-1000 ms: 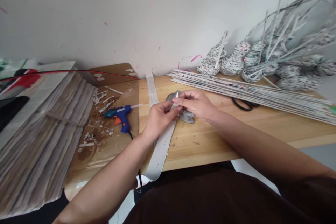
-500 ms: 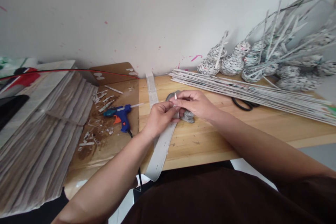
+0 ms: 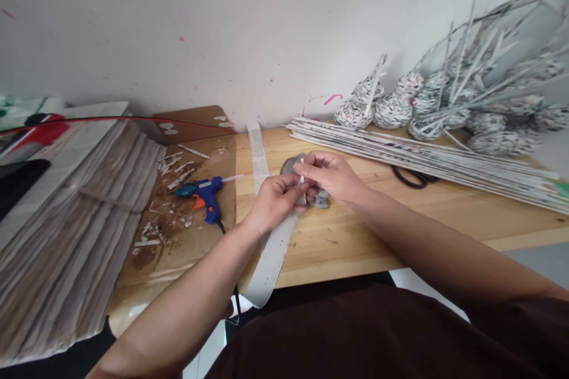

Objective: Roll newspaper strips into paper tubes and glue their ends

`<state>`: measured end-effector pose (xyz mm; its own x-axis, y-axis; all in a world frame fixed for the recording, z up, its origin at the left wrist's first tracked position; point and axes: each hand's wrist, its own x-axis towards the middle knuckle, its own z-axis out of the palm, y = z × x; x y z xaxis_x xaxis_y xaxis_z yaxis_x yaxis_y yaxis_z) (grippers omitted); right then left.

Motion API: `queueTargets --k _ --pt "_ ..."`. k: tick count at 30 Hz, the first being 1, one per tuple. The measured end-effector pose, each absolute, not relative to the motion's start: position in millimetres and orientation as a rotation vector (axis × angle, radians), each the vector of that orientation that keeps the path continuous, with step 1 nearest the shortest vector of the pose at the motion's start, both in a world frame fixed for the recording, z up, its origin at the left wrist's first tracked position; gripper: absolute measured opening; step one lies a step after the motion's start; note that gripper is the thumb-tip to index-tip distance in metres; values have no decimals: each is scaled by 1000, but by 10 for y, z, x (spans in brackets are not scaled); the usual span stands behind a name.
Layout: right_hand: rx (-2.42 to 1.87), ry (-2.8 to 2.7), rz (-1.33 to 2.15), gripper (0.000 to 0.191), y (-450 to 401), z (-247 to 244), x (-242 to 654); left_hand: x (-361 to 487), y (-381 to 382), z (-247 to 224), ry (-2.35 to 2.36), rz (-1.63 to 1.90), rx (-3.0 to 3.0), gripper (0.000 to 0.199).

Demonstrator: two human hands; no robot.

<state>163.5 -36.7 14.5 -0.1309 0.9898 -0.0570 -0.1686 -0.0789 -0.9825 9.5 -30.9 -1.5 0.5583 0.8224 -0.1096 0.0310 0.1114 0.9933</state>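
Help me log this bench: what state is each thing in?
Bare left hand: pinching a narrow white paper piece
Bare right hand: pinching the same piece
Long white paper strip: lying, near end curling down
Blue plastic glue gun: on its side, glue stick protruding
Thin newspaper rods: piled flat
Round woven newspaper shapes: clustered together
Black looped handles: partly covered by rods
Tall grey newspaper stack: banded
Small white paper scraps: scattered

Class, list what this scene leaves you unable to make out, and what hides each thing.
Head view, all four:
- Whether the white tip joins the pale strip: the left hand covers the link.
- Grey bundle's middle: behind both hands, left and right.
- Whatever the black loops belong to: hidden by paper rods.
- Black object: cut off by the left edge.
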Motion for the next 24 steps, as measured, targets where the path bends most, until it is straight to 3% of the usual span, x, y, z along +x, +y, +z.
queueTargets --k 24 --pt "-1042 -1255 1478 35 -345 166 1719 91 -295 -17 776 664 1277 30"
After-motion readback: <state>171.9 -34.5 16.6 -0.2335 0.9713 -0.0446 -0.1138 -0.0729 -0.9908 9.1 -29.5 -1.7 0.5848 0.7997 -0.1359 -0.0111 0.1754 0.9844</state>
